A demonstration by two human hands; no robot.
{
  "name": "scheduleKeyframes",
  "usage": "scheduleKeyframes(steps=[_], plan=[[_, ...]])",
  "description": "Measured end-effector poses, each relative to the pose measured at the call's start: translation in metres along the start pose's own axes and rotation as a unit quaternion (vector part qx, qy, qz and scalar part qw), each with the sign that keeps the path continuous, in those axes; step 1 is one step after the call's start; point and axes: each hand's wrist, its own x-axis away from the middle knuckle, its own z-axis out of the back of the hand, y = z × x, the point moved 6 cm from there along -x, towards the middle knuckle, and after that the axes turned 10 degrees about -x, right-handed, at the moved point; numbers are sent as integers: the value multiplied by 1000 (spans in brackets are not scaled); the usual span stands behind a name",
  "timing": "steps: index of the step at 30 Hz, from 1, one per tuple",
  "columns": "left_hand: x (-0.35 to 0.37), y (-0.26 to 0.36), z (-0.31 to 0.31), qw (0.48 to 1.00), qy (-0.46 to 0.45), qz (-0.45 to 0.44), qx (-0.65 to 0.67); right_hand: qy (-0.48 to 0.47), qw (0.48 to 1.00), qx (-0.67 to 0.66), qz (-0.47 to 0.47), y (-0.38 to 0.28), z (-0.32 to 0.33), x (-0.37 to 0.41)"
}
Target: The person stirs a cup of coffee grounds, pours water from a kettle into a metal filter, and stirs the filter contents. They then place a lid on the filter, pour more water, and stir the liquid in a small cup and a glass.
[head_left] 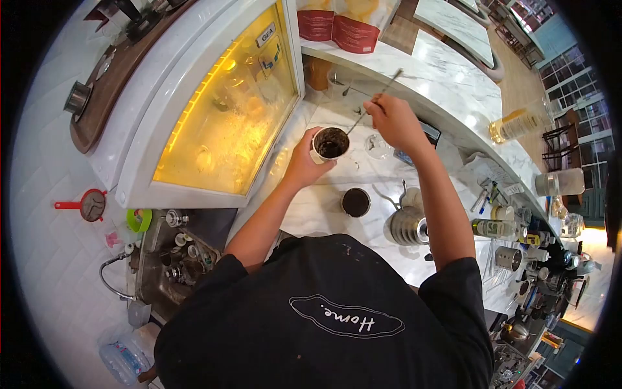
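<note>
A cup (pixel 331 143) is steadied over the tabletop (pixel 319 217) in the left hand (pixel 301 165) so the spoon (pixel 382 91) pinched by the right hand (pixel 395 120) reaches inside.

Curved marble counter (pixel 447 78), white tiled wall (pixel 45 214), wooden floor (pixel 518 81), windows (pixel 576 81).

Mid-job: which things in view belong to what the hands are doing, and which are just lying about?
In use: left hand holding the cup; right hand holding the long spoon, tip at that cup; second dark-filled cup close by.
Lying about: metal kettle, red bags, bottle, red strainer.
</note>
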Motion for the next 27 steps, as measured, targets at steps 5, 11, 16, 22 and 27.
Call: scheduleKeyframes(steps=[5, 11, 16, 22, 27], plan=[[-34, -87, -5, 999, 19, 24, -41, -56, 997, 45, -17, 37, -56, -73], [-45, -129, -5, 991, 62, 109, -42, -53, 997, 46, -17, 57, -93, -110], [-50, -130, -1, 990, 88, 110, 3, -48, 998, 34, -38, 65, -111, -132], [-48, -134, 0, 990, 96, 100, -37, -44, 998, 13, -52, 75, -124, -141], [-33, -138, 0, 987, 105, 121, -13, -39, 998, 1, -54, 85, -127, -141]])
